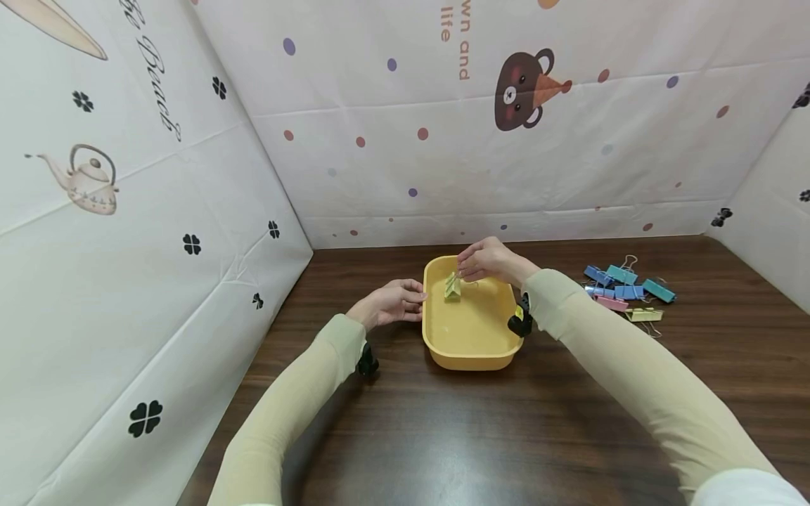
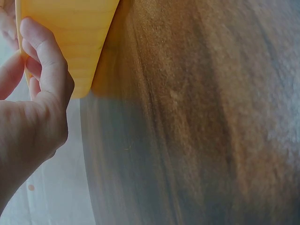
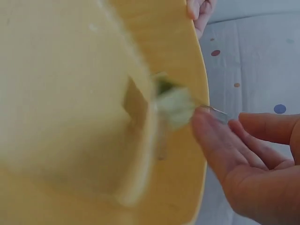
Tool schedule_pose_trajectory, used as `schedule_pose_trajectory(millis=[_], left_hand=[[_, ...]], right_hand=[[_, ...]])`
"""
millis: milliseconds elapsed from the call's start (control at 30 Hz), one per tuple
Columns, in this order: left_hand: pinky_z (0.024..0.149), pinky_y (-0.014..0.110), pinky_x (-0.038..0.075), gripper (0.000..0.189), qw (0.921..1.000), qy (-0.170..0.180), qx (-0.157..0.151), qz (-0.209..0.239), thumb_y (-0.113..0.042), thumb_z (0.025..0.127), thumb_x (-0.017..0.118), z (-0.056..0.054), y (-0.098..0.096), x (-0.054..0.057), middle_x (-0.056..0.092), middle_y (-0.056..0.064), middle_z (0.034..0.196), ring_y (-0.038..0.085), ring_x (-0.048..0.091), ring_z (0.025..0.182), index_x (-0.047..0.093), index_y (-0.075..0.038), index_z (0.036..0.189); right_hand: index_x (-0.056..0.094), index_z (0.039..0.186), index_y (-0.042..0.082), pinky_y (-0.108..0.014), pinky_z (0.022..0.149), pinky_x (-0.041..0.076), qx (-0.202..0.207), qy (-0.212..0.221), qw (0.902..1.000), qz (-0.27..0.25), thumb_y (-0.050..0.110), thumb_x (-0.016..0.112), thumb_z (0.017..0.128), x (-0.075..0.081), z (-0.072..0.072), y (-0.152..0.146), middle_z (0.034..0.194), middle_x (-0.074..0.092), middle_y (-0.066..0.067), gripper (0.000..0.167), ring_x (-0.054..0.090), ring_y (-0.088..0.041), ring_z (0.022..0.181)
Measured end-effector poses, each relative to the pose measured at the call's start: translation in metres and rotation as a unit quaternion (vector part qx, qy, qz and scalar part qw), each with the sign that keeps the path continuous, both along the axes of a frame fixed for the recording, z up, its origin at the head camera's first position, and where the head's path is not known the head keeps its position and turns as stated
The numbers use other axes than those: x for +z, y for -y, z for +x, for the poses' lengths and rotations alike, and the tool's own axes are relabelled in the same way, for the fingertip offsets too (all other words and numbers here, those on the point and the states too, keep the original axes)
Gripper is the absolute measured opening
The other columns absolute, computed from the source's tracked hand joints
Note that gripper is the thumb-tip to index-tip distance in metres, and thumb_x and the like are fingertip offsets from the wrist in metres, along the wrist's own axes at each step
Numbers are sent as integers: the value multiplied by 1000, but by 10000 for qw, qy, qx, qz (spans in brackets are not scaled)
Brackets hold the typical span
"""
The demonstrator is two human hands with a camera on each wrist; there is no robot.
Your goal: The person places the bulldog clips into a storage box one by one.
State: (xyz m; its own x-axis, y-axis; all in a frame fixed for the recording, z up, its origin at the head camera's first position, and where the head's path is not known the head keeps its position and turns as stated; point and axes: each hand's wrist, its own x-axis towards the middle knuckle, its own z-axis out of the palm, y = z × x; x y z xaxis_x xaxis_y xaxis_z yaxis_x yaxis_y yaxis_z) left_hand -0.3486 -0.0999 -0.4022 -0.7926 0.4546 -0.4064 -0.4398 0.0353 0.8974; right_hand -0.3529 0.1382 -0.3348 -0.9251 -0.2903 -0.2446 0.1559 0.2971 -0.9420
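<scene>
A yellow binder clip [image 1: 452, 287] is inside the far part of a yellow plastic tray [image 1: 471, 361]. My right hand [image 1: 484, 260] is over the tray's far end, fingertips beside the clip's wire handle. In the right wrist view, the blurred clip [image 3: 174, 108] has its wire against my fingers, with the thumb held apart from them. My left hand [image 1: 395, 303] holds the tray's left rim. The left wrist view shows the thumb at the rim and the other fingers along the outer wall [image 2: 77, 47].
To the right of the tray lies a loose pile of blue, teal, pink and yellow binder clips [image 1: 626, 292], several in all. Printed white sheets [image 1: 443, 176] stand behind and beside the dark wooden table [image 1: 405, 436].
</scene>
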Motion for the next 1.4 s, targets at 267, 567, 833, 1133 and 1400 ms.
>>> schedule_pose_trajectory(millis=[267, 567, 833, 1133, 1400], left_hand=[[67, 32, 56, 15, 9999, -74, -70, -16, -3, 97, 53, 0, 0, 1, 55, 10, 91, 17, 57, 69, 46, -3, 110], [67, 31, 56, 6, 9999, -91, -61, -59, -3, 98, 51, 0, 1, -2, 56, 9, 91, 17, 57, 70, 48, -7, 102], [67, 31, 56, 16, 9999, -79, -152, -8, -2, 98, 51, 1, 2, -1, 56, 9, 89, 17, 57, 70, 45, -1, 113], [67, 32, 56, 11, 9999, -124, -75, -44, -3, 98, 52, 1, 1, 2, 57, 9, 89, 17, 57, 70, 47, -4, 108], [67, 31, 56, 7, 9999, -97, -78, -2, -2, 98, 51, 3, 2, 2, 57, 8, 90, 17, 57, 70, 49, -6, 103]], right_hand=[[58, 115, -16, -39, 82, 59, -678, -1285, 9833, 1092, -1, 55, 93, 17, 0, -38, 89, 70, -20, 27, 70, -18, 73], [69, 103, -9, -53, 86, 48, -880, -2313, 9077, 3388, 9, 51, 89, 0, 4, -94, 115, 63, -31, 29, 58, -46, 100], [62, 110, -14, -37, 63, 59, -1030, -1109, 9587, 2407, 0, 50, 86, -17, 4, -116, 60, 63, -6, 30, 62, -14, 55], [60, 101, -19, -36, 61, 60, -983, -800, 9649, 2302, -2, 51, 79, -31, 4, -120, 55, 64, -6, 29, 67, -17, 51], [47, 123, -24, -40, 73, 60, -1156, -172, 9842, 1328, -2, 46, 94, -38, 7, -116, 79, 68, -17, 37, 69, -18, 58]])
